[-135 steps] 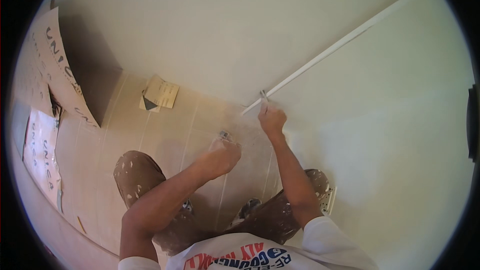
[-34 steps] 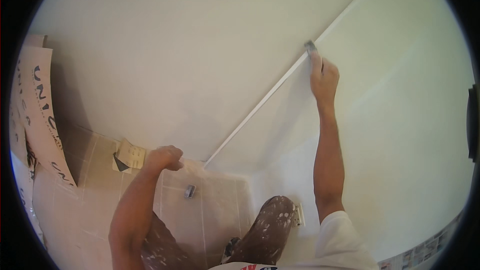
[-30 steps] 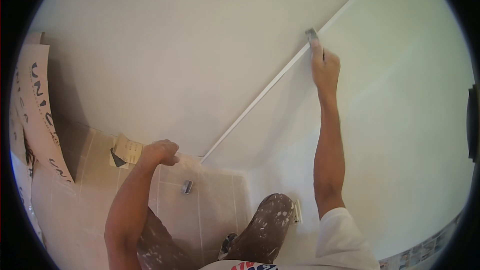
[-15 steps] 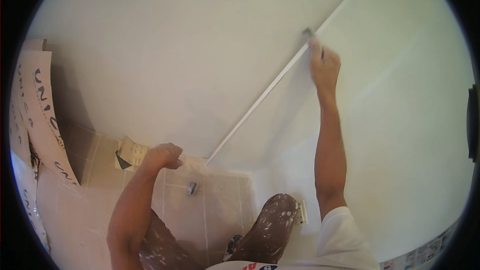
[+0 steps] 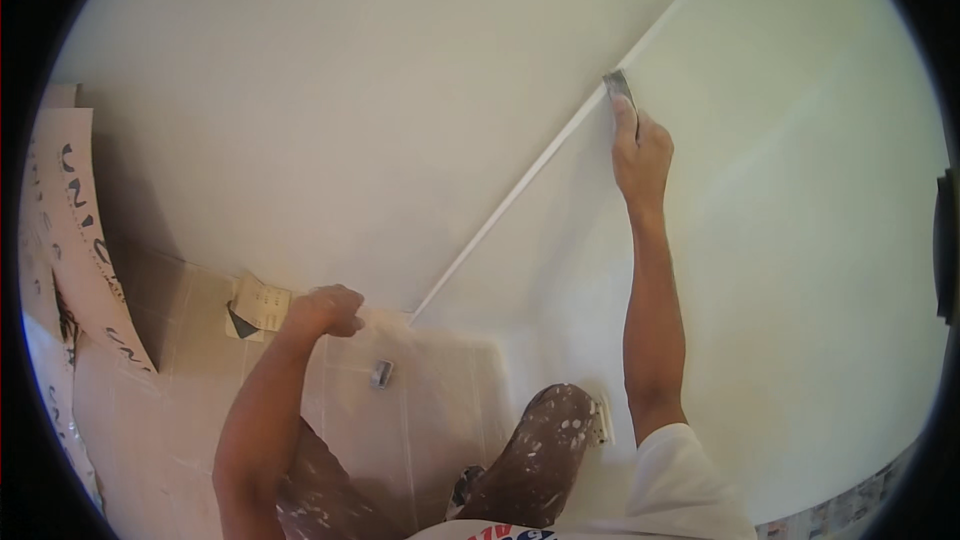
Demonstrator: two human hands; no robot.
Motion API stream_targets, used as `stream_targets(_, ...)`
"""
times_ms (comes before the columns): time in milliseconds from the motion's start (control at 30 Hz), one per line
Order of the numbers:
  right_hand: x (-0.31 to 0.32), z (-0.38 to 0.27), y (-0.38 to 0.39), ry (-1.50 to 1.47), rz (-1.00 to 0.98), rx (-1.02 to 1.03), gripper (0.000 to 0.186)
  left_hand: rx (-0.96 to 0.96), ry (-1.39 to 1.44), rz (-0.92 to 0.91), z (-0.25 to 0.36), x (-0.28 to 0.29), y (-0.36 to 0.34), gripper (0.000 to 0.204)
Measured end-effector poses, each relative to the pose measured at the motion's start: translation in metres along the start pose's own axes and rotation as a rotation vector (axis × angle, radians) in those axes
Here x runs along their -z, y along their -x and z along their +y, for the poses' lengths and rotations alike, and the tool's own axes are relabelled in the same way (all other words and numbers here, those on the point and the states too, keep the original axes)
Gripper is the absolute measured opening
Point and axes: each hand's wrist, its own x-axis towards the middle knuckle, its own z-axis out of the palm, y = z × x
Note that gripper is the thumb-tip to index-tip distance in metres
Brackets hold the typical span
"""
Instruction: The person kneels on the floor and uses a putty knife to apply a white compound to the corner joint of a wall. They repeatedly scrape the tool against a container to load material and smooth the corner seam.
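Observation:
My right hand [image 5: 642, 155] is raised and closed on a small grey sanding pad [image 5: 621, 90], thumb along its face. The pad's far edge touches a narrow white strip [image 5: 515, 195] that runs along the corner where two pale walls meet. My left hand [image 5: 333, 310] is held low in a loose fist near the foot of the wall. Nothing shows in its fingers, though the palm is turned away. Beyond its wrist, a curled beige sheet of sandpaper [image 5: 264, 302] with a dark face lies by the wall. A small grey block [image 5: 382, 374] rests on the floor.
Printed brown cardboard sheets [image 5: 85, 230] stand at the left. The floor [image 5: 440, 390] has dusty tiles. A white socket plate [image 5: 600, 422] sits low on the right wall, beside my paint-spotted knee [image 5: 545, 440]. A patterned band [image 5: 850, 505] shows at lower right.
My right hand has moved slightly down along the strip, and the blurred grey pad is now clearer. My left hand stays in about the same place. The view has shifted a little.

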Motion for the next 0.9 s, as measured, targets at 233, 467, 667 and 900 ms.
stream_targets(233, 0.002, -0.013, -0.005, 0.029, -0.081, -0.085, 0.053, 0.014, -0.023, -0.074, 0.004, 0.011, 0.004, 0.038)
stream_targets(467, 0.004, -0.029, -0.025, -0.049, -0.133, -0.247, 0.054, 0.025, -0.021, -0.032, 0.002, 0.003, 0.009, 0.036)
stream_targets(667, 0.003, -0.008, 0.012, -0.161, -0.093, -0.179, 0.054, -0.002, -0.008, -0.003, 0.0, 0.008, 0.014, 0.04)
stream_targets(900, 0.002, -0.01, 0.004, -0.221, -0.089, -0.248, 0.057, -0.02, -0.014, -0.031, 0.003, 0.005, 0.007, 0.037)
